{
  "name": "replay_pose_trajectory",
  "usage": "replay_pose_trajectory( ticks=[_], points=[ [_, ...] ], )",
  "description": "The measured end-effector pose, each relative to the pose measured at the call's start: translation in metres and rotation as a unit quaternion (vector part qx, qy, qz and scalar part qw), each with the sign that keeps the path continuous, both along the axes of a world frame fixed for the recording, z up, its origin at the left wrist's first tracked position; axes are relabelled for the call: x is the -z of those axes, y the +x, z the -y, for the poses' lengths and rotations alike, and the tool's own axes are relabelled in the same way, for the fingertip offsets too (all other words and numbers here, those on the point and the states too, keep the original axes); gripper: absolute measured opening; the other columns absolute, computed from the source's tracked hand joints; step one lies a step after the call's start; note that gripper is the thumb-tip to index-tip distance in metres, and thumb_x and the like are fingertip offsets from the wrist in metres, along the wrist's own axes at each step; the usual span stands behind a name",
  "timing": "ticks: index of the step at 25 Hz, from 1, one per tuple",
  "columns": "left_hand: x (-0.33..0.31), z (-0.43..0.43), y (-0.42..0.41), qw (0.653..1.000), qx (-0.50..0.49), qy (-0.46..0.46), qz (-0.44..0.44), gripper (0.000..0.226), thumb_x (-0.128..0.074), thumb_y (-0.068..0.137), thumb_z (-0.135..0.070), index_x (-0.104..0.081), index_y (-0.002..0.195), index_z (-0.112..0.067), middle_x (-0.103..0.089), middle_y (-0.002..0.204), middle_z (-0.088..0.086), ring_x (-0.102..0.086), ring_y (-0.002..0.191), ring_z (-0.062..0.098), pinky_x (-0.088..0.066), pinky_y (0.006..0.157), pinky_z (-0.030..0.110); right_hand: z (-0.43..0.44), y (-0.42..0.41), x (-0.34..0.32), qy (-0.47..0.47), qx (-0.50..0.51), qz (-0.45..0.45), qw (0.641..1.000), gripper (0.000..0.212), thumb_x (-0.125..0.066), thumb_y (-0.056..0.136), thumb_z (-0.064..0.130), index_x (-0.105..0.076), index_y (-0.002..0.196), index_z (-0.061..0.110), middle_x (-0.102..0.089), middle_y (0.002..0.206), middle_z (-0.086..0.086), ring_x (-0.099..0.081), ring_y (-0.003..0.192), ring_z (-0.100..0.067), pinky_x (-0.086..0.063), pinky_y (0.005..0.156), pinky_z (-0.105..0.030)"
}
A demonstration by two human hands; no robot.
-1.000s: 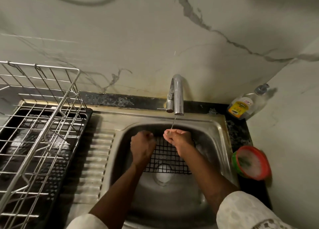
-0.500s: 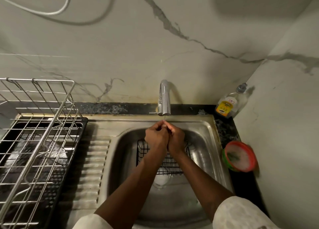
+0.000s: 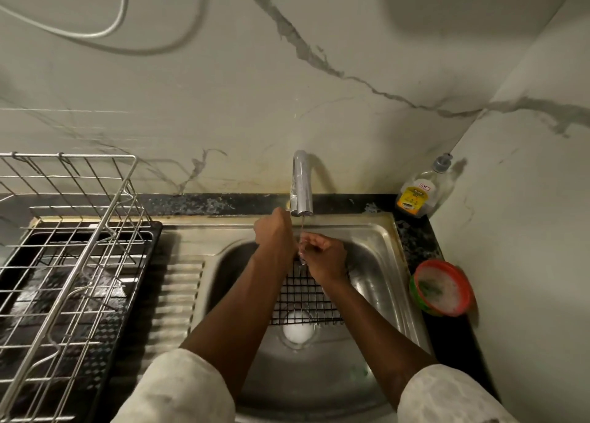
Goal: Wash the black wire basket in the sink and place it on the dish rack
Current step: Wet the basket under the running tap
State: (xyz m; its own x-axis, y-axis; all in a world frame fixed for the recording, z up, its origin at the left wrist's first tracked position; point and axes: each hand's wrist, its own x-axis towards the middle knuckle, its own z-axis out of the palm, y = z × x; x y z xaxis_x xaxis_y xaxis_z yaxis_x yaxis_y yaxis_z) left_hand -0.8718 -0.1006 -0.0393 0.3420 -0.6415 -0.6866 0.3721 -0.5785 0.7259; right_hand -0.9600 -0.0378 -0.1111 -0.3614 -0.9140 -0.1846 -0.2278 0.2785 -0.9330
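Note:
The black wire basket lies on the bottom of the steel sink, partly hidden under both of my forearms. My left hand is raised to the base of the tap, its fingers curled where the tap's side lever sits; the lever itself is hidden behind the hand. My right hand is held above the basket under a thin stream of water, fingers loosely curled and holding nothing. The silver wire dish rack stands at the left on a black drip tray.
A bottle of dish soap stands in the back right corner of the counter. A red and green bowl with foam sits to the right of the sink. The ribbed drainboard lies between sink and rack. A white plug covers the drain.
My left hand left my right hand and rose to the tap's base. My right hand stays under the stream. The basket has not moved.

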Motion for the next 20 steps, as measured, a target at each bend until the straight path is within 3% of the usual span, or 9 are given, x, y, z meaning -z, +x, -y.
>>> replay_pose_trajectory(
  ticks=[3,5,7,8,10,12,16,20],
  points=[
    [-0.006,0.008,-0.001,1.000,0.020,0.019,-0.008,0.012,-0.051,0.100,-0.011,-0.053,0.088,-0.010,-0.055,0.087,0.008,-0.055,0.071,0.016,-0.051,0.063,0.028,0.000,-0.001,-0.002,0.001,0.005,0.017,1.000,0.022,-0.074,0.089,0.005,-0.076,0.109,0.012,-0.077,0.100,-0.001,-0.074,0.089,-0.014,-0.062,0.084,-0.040],
    [0.000,0.011,-0.002,0.997,0.070,-0.012,0.025,0.016,-0.051,0.104,-0.015,-0.053,0.089,-0.011,-0.054,0.086,0.004,-0.053,0.071,0.013,-0.052,0.067,0.028,0.001,-0.004,-0.008,0.009,0.018,0.018,1.000,0.022,-0.074,0.087,0.002,-0.077,0.106,0.012,-0.078,0.098,-0.001,-0.074,0.087,-0.013,-0.062,0.083,-0.039],
    [0.001,0.009,0.001,0.994,0.094,-0.027,0.046,0.014,-0.053,0.105,-0.013,-0.064,0.113,-0.008,-0.062,0.103,0.004,-0.058,0.084,0.011,-0.057,0.076,0.027,0.002,-0.004,-0.014,0.010,0.025,0.016,1.000,0.021,-0.074,0.087,0.001,-0.077,0.105,0.011,-0.077,0.100,-0.002,-0.074,0.089,-0.013,-0.062,0.086,-0.039],
    [0.001,0.004,0.002,0.988,0.128,-0.061,0.056,0.026,-0.053,0.105,-0.010,-0.066,0.127,-0.011,-0.066,0.116,0.003,-0.061,0.091,0.010,-0.058,0.073,0.022,0.002,-0.003,-0.018,0.011,0.023,0.018,1.000,0.021,-0.075,0.087,0.000,-0.077,0.106,0.011,-0.077,0.101,-0.003,-0.074,0.091,-0.013,-0.061,0.087,-0.039],
    [-0.004,-0.011,0.007,0.959,0.231,-0.115,0.119,0.036,-0.052,0.104,-0.006,-0.067,0.134,-0.017,-0.067,0.132,0.000,-0.064,0.087,0.006,-0.053,0.055,0.010,-0.002,-0.001,-0.028,0.010,0.018,0.013,1.000,0.022,-0.074,0.088,0.002,-0.076,0.109,0.011,-0.077,0.104,-0.003,-0.073,0.095,-0.014,-0.060,0.091,-0.039],
    [-0.008,-0.024,0.014,0.922,0.291,-0.147,0.209,0.029,-0.056,0.104,-0.011,-0.071,0.128,-0.019,-0.071,0.126,-0.002,-0.065,0.078,0.004,-0.047,0.048,0.007,-0.008,-0.001,-0.043,-0.007,0.013,-0.034,0.999,0.025,-0.074,0.089,0.006,-0.075,0.113,0.013,-0.076,0.109,-0.001,-0.071,0.098,-0.010,-0.057,0.092,-0.027],
    [-0.029,-0.048,0.018,0.873,0.328,-0.222,0.285,0.019,-0.067,0.098,-0.009,-0.076,0.110,-0.021,-0.076,0.105,-0.004,-0.070,0.086,0.005,-0.051,0.066,0.012,-0.023,-0.004,-0.076,-0.112,0.028,-0.118,0.986,0.026,-0.075,0.086,0.005,-0.076,0.110,0.013,-0.076,0.104,0.003,-0.070,0.092,-0.004,-0.048,0.078,-0.003],
    [-0.044,-0.072,0.021,0.836,0.338,-0.264,0.343,0.031,-0.067,0.095,-0.003,-0.075,0.119,-0.022,-0.076,0.109,-0.008,-0.067,0.087,-0.002,-0.049,0.067,0.006,-0.041,-0.007,-0.092,-0.234,0.048,-0.131,0.962,0.021,-0.072,0.088,0.003,-0.077,0.108,0.008,-0.077,0.100,-0.002,-0.073,0.088,-0.007,-0.054,0.082,-0.013]
  ],
)
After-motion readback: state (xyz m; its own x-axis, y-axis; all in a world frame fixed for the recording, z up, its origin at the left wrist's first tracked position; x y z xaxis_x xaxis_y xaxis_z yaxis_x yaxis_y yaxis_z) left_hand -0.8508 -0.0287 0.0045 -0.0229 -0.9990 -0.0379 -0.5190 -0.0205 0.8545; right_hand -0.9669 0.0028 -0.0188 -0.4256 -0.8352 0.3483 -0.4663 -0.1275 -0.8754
